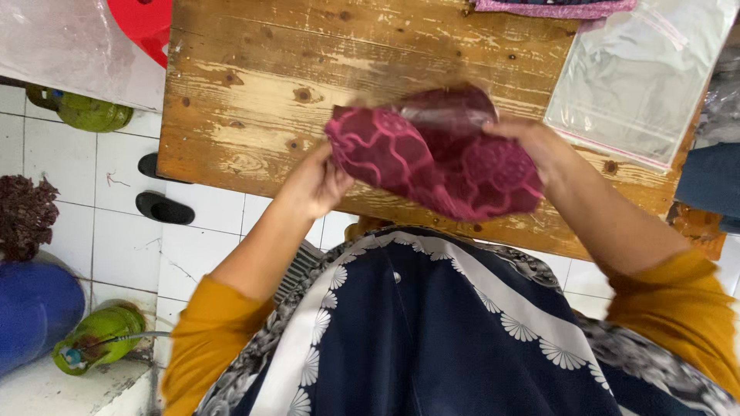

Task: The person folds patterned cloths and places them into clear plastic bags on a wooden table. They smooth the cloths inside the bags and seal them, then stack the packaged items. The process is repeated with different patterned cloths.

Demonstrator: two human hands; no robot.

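Closest to us, our navy garment with white fan-print bands (pixel 432 323) fills the lower view, and our mustard sleeves (pixel 208 347) angle up from both sides toward the middle. Our left hand (pixel 316 183) comes in from the lower left, wrist bent, fingers curled onto the left end of the folded maroon cloth (pixel 435 158). Our right hand (pixel 532 142) reaches in from the right with the forearm sloping down toward us, and it clasps the cloth's upper right edge, so both hands are grasping the same bundle. The cloth is soft and thick, embossed with a raised pink swirling pattern, folded into a rounded oblong. Its long axis runs from upper left down to lower right, and a smooth, darker, blurred fold sits on top. We hold it lifted just above the near edge of the tabletop (pixel 254 100), which is rough worn wood with knots and flaking pale finish. Farther right on the tabletop lies a clear plastic bag (pixel 640 77), flat and glossy. Off to the left, over white floor tiles (pixel 116 169), we see black sandals (pixel 162 206) and green gas cylinders (pixel 96 335).
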